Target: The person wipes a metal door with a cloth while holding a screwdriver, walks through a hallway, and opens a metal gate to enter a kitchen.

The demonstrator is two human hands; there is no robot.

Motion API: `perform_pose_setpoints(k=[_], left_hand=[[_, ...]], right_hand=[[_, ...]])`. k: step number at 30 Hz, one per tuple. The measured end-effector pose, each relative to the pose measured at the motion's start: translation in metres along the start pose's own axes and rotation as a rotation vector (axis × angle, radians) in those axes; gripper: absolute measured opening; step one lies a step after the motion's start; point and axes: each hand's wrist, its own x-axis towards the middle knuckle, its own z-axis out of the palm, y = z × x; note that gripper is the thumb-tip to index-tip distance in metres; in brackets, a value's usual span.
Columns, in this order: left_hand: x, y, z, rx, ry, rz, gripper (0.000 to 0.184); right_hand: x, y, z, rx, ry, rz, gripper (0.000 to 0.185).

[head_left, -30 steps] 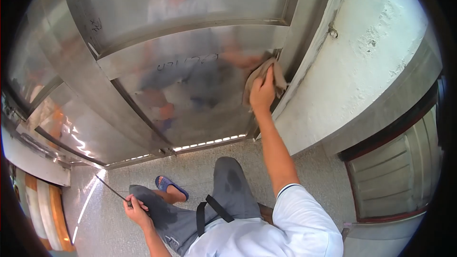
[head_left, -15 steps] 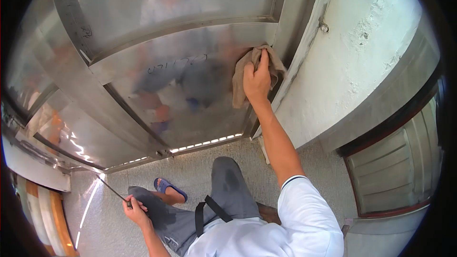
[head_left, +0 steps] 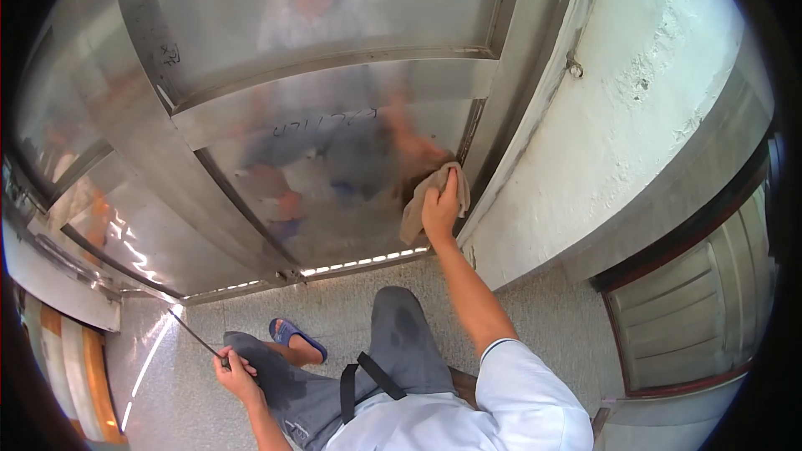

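Bright light beneath door (head_left: pixel 355 200); fisheye-curved, black corners.

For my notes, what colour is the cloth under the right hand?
The cloth is greyish-brown; it shows best in the head view.

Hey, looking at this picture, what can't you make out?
In the head view:
Part of the door: hidden by the cloth under the right hand.
The thin rod's gripped end: hidden by the left hand; its far tip is too small to identify.
The writing on the door: too faint to read.
The right foot: out of sight, apparently behind the right knee.
The striped thing: cut off at lower left by the picture's dark rim.
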Motion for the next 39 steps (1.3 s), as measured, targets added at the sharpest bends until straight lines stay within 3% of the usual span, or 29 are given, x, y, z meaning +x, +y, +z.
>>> perform_pose_setpoints(k=[4,8,10,13,18,21,24,25,27,29,32,34,35,37,39], left_hand=[[-0.001,0.0,0.002,0.007,-0.018,0.02,0.008],[0.0,0.003,0.01,0.054,-0.049,0.032,0.007],[-0.003,0.005,0.011,0.075,-0.049,0.022,0.007],[-0.005,0.007,0.014,0.1,-0.032,0.037,0.007],[-0.005,0.004,0.013,0.106,-0.037,0.032,0.007],[-0.006,0.009,0.021,0.12,-0.056,0.045,0.007],[-0.009,0.01,0.021,0.117,-0.089,0.065,0.008],[-0.01,0.009,0.021,0.103,-0.079,0.073,0.007],[-0.008,0.007,0.02,0.095,-0.048,0.075,0.007],[-0.008,0.006,0.016,0.092,-0.005,0.067,0.007],[-0.01,0.009,0.012,0.113,-0.017,0.074,0.007],[-0.007,0.006,0.011,0.116,-0.029,0.055,0.007],[-0.007,0.005,0.01,0.114,-0.021,0.052,0.007],[-0.01,0.005,0.01,0.136,-0.004,0.064,0.007],[-0.011,0.003,0.008,0.121,0.012,0.069,0.007]], right_hand=[[0.026,-0.027,-0.026,0.027,-0.08,0.124,0.045],[0.043,-0.043,-0.038,0.229,-0.136,0.051,0.046],[0.054,-0.069,-0.039,0.347,-0.044,-0.16,0.05],[0.073,-0.093,-0.031,0.386,-0.073,-0.019,0.056],[0.044,-0.107,0.013,0.517,0.042,0.008,0.058],[0.0,-0.112,0.044,0.31,-0.329,-0.442,0.05],[0.005,-0.107,0.038,0.132,-0.438,-0.472,0.042],[0.008,-0.105,0.032,0.045,-0.356,-0.477,0.033],[0.027,-0.098,0.01,-0.066,-0.465,-0.233,0.034],[0.053,-0.063,0.007,-0.138,-0.18,-0.325,0.031],[0.079,-0.063,-0.016,-0.162,-0.025,-0.513,0.033],[0.084,-0.069,-0.015,-0.261,0.211,-0.776,0.034],[0.083,-0.07,-0.007,-0.255,0.206,-0.781,0.034],[0.076,-0.077,0.02,-0.113,0.418,-0.714,0.028],[0.042,-0.09,0.04,0.011,0.074,-0.261,0.026]])
